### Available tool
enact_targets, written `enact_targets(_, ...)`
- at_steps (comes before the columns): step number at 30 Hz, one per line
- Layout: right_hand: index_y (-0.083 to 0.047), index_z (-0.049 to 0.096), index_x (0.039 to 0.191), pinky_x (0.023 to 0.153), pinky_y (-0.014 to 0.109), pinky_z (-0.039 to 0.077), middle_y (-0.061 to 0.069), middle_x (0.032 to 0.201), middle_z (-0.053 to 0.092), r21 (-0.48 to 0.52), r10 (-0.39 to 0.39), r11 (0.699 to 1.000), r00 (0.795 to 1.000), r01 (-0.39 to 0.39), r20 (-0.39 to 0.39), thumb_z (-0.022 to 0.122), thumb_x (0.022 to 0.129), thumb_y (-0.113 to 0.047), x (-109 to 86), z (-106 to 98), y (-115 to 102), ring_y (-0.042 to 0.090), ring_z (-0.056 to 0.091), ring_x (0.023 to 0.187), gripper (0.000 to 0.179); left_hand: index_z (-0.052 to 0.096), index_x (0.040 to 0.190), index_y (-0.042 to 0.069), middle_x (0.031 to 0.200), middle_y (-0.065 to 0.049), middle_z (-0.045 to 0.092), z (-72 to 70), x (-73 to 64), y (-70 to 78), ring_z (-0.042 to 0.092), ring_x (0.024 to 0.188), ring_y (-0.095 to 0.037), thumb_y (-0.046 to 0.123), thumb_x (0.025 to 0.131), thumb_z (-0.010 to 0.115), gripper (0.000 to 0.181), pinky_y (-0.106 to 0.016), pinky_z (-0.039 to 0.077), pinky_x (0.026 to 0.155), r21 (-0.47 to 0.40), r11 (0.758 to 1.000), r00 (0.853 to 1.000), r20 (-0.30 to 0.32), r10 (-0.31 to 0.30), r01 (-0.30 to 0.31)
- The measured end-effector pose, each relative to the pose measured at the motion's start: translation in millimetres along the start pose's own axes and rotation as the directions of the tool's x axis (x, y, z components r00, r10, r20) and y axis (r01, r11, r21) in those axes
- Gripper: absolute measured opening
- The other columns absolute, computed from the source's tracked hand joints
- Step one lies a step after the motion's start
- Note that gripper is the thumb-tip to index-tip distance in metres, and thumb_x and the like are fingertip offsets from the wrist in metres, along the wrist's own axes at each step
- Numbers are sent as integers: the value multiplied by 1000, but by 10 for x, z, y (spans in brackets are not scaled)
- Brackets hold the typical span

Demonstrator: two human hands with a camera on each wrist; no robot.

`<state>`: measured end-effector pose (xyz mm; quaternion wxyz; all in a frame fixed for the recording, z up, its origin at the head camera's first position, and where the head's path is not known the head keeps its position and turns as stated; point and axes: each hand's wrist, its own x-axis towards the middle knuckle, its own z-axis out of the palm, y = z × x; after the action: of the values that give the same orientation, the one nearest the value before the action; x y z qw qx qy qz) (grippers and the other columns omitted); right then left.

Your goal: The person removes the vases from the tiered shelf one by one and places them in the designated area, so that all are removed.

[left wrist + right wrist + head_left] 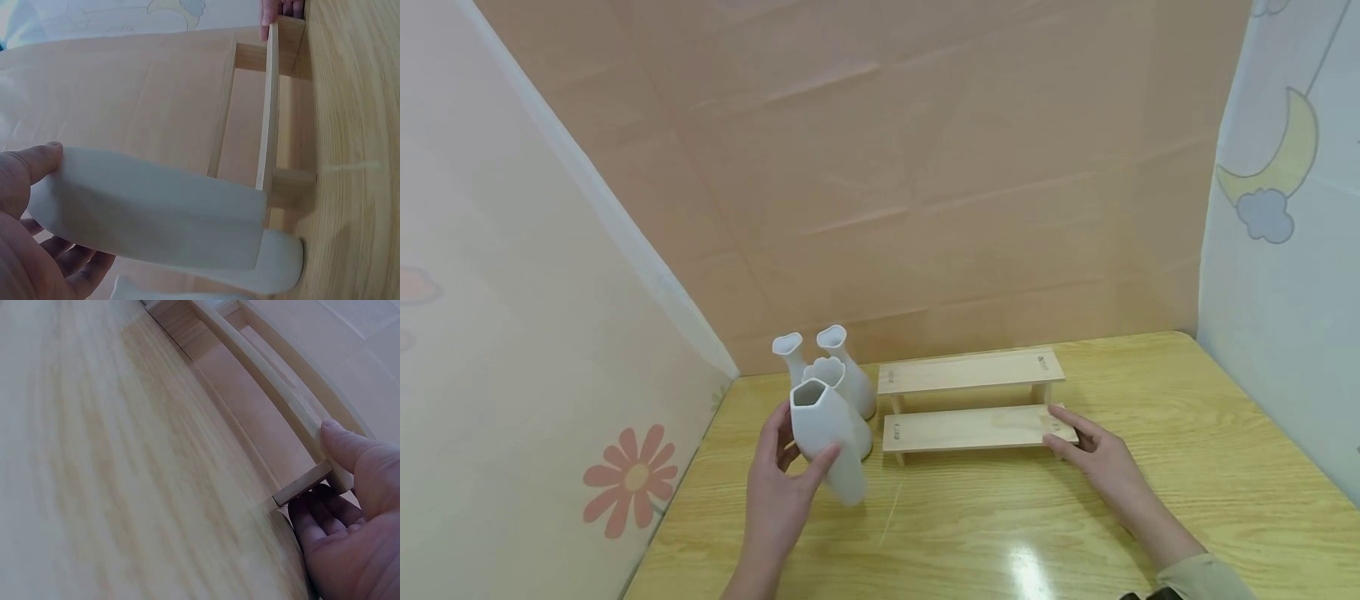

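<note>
A white vase with an angular mouth (829,433) leans in my left hand (781,492), the thumb on its near side and the fingers behind. In the left wrist view the vase (150,209) is held clear of the table. My right hand (1093,458) grips the right end of the lower wooden shelf (973,427), thumb on top and fingers beneath, as the right wrist view shows with the hand (350,512) at the shelf's end support (303,483). Behind the lower shelf stands a taller wooden shelf (973,372).
Behind the held vase stand a scallop-rimmed white vase (825,372) and two narrow-necked white vases, one left (790,354) and one right (850,367). The wooden table (955,533) meets a tan backdrop (925,208), with printed sheets on both sides.
</note>
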<state>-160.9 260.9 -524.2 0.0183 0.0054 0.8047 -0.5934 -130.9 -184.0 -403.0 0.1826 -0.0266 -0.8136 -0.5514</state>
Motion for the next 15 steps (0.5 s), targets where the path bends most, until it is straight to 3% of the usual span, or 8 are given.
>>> enact_targets(11, -15, 35, 174, 122, 71, 30, 20, 181, 18, 12, -5, 1000, 1000, 5, 8, 71, 110, -40, 6, -6, 12, 53, 18, 162, 77, 45, 166, 17, 149, -7, 60, -236, 101, -229, 60, 133, -25, 14, 92, 93, 89, -9, 48, 101, 30, 999, 995, -98, -22, 25)
enact_targets(15, -18, 37, 174, 119, 56, 44, 18, 181, 22, -18, -2, 1000, 1000, 2, -1, 70, 110, -44, 0, -1, 8, 44, 30, 158, 76, 44, 166, 17, 151, -8, 58, -266, 166, -343, 60, 136, -29, 18, 93, 93, 88, -24, 51, 109, 67, 997, 991, -128, -32, 41)
